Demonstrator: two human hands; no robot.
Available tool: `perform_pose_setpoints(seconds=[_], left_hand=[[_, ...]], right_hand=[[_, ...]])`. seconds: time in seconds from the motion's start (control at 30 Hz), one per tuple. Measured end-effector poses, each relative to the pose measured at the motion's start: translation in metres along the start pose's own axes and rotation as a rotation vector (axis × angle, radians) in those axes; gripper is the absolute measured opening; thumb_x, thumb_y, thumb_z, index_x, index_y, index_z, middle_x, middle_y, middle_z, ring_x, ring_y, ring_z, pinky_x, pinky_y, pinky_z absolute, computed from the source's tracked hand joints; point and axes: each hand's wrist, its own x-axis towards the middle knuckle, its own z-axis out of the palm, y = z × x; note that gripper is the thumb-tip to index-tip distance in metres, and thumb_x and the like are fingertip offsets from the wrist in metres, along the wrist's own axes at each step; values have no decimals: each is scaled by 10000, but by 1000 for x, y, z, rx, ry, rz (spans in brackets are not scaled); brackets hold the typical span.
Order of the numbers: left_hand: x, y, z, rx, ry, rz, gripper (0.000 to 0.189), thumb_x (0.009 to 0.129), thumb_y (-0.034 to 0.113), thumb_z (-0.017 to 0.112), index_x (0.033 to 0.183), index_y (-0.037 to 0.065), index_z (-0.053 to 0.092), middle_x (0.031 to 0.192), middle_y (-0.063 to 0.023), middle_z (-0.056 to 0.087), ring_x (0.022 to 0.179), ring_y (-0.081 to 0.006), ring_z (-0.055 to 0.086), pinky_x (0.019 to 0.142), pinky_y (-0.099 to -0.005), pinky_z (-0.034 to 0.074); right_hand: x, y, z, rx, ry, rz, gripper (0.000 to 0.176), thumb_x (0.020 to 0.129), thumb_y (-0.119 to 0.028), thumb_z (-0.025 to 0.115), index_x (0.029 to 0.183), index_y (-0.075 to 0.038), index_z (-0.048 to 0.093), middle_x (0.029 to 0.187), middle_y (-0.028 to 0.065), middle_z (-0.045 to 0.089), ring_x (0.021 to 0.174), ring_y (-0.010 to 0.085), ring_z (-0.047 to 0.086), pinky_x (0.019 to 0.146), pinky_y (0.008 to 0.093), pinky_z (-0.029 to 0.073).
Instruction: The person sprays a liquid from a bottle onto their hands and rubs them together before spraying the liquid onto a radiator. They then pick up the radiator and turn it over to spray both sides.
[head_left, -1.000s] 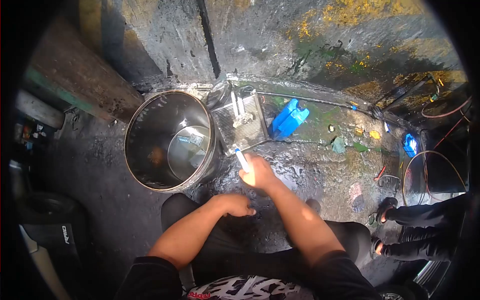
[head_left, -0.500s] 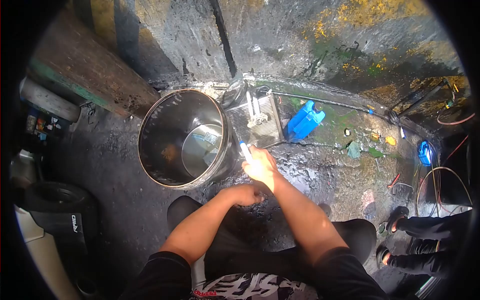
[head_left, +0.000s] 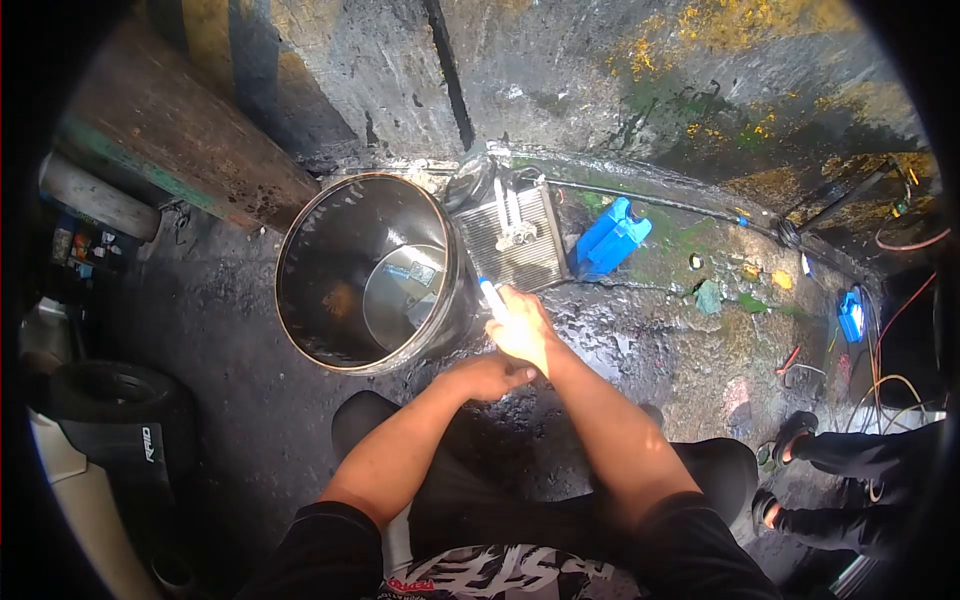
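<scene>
My right hand (head_left: pixel 526 328), brightly sunlit, is closed round a slim white tube with a blue end (head_left: pixel 491 293); the blue end points up toward the drum. Just below it, my left hand (head_left: pixel 488 378) is curled, its thumb toward my right wrist. The left fingertips are hidden, so what they hold, if anything, does not show. To the left of both hands stands a large dark metal drum (head_left: pixel 447 335), with a little liquid and some pale flat pieces at its bottom. Beyond my right hand, a finned radiator (head_left: pixel 530 262) lies on the ground with pale metal pipes (head_left: pixel 512 222) on top.
A blue jug (head_left: pixel 612 240) stands right of the radiator. At far right are another blue container (head_left: pixel 851 315), hoses (head_left: pixel 880 350) and another person's legs (head_left: pixel 850 455). A tire (head_left: pixel 115 390) lies at left. A rusty beam (head_left: pixel 190 120) slants behind the drum. The ground is wet and dark.
My left hand has moved up and slightly right, closer to my right wrist. My right hand stays nearly in place with the white tube.
</scene>
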Motion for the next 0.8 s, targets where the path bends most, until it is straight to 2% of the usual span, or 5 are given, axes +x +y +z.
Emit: perform_pose_setpoints(seconds=[0.13,0.23,0.33,0.63,0.8], left_hand=[[0,-2,-1,-27,32,28,668,1060,651,411,1436,153,650,1449,-204,630,1374,-390,563,1153,-496,425],[-5,2,-3,-35,48,51,667,1053,633,450,1413,113,659,1431,-225,636,1358,-396,573,1142,-496,435],[-2,-3,-1,-8,53,84,626,1041,609,514,1408,124,662,1426,-195,647,1333,-379,596,1118,-483,457],[10,-20,7,-21,86,115,593,1017,562,606,1402,115,666,1407,-178,667,1300,-376,621,1090,-454,479],[1,-9,5,11,28,61,592,1016,574,607,1404,132,670,1402,-178,670,1294,-361,627,1090,-451,480]], right_hand=[[5,7,5,-48,15,22,480,822,-124,692,1281,-37,580,1108,276,706,1069,473,675,935,516,544],[-2,1,9,9,142,-188,774,825,-76,694,1553,-113,434,1223,281,675,1121,466,666,993,505,535],[-4,-9,1,-34,-6,-156,898,830,-40,669,1643,-171,312,1299,290,640,1149,478,654,1017,524,527],[-7,-26,-3,-157,-50,42,844,822,-65,701,1600,-185,397,1221,272,675,1125,445,680,1009,529,530],[-13,-26,5,-252,13,-59,804,812,-80,716,1566,-167,450,1129,257,700,1086,429,695,1010,518,527]])
